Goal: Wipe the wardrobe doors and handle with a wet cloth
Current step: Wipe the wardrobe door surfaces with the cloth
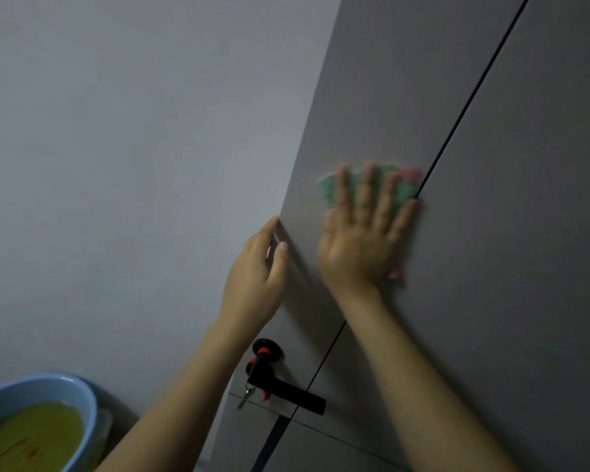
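Observation:
A grey wardrobe door [372, 107] fills the right half of the view, with a dark gap running down between it and the neighbouring door [532, 199]. My right hand [361, 233] presses a green and pink cloth [404, 185] flat against the left door, fingers spread and straight, blurred by motion. My left hand [256, 284] grips the door's left edge, thumb on the front face and fingers wrapped behind it. Below my hands sits a black lever handle [280, 386] with a red ring, and a small key [247, 396] hangs beside it.
A blue basin [82, 396] holding yellowish water stands at the lower left, near the wardrobe's side. A plain grey wall [133, 148] takes up the left half of the view.

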Demonstrator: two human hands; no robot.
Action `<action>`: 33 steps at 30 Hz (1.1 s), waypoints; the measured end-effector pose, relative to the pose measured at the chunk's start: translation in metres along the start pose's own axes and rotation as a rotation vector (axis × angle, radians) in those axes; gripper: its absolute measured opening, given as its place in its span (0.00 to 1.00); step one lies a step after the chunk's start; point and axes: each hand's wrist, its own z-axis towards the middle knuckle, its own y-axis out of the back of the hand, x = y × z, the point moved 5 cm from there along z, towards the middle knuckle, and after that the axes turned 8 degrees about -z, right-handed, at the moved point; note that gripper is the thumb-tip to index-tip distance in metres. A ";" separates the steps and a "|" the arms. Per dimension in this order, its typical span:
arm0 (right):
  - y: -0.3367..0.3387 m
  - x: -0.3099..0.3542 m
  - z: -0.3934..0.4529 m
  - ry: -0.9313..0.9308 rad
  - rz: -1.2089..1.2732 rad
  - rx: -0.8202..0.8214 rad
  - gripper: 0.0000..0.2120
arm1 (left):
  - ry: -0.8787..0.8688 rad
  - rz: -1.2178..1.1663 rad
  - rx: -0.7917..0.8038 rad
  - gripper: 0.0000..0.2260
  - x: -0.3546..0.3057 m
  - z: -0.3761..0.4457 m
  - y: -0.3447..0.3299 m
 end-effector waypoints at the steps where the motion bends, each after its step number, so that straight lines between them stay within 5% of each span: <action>1: -0.003 0.019 -0.001 0.130 0.005 0.026 0.22 | -0.010 -0.010 -0.010 0.25 0.000 0.002 0.000; 5: -0.010 -0.002 -0.032 0.360 -0.019 0.090 0.24 | -0.038 -0.032 -0.019 0.25 0.006 -0.001 -0.001; 9: 0.000 -0.047 -0.031 0.185 -0.107 0.044 0.24 | -0.067 -0.054 0.004 0.27 0.012 -0.006 -0.002; 12: 0.003 -0.009 0.006 0.029 -0.059 -0.011 0.23 | -0.080 -0.080 -0.011 0.26 0.014 -0.005 -0.005; 15: -0.003 0.039 0.012 0.304 0.029 0.023 0.23 | -0.066 -0.114 -0.050 0.24 0.016 -0.005 -0.005; 18: -0.012 0.010 -0.030 0.404 -0.011 0.078 0.25 | -0.045 -0.152 -0.078 0.24 0.020 -0.007 -0.008; 23: -0.006 -0.086 -0.088 0.186 -0.140 0.093 0.25 | -0.048 -0.116 -0.066 0.26 0.017 -0.020 -0.018; 27: -0.010 -0.041 -0.071 -0.167 -0.055 0.038 0.25 | -0.019 -0.059 -0.070 0.29 0.017 -0.028 -0.030; 31: -0.024 -0.022 -0.099 0.357 -0.068 0.117 0.28 | -0.003 -0.045 -0.142 0.29 0.017 -0.028 -0.037; 33: -0.016 -0.074 -0.115 0.358 -0.091 0.124 0.28 | 0.029 -0.041 -0.160 0.31 0.017 -0.037 -0.044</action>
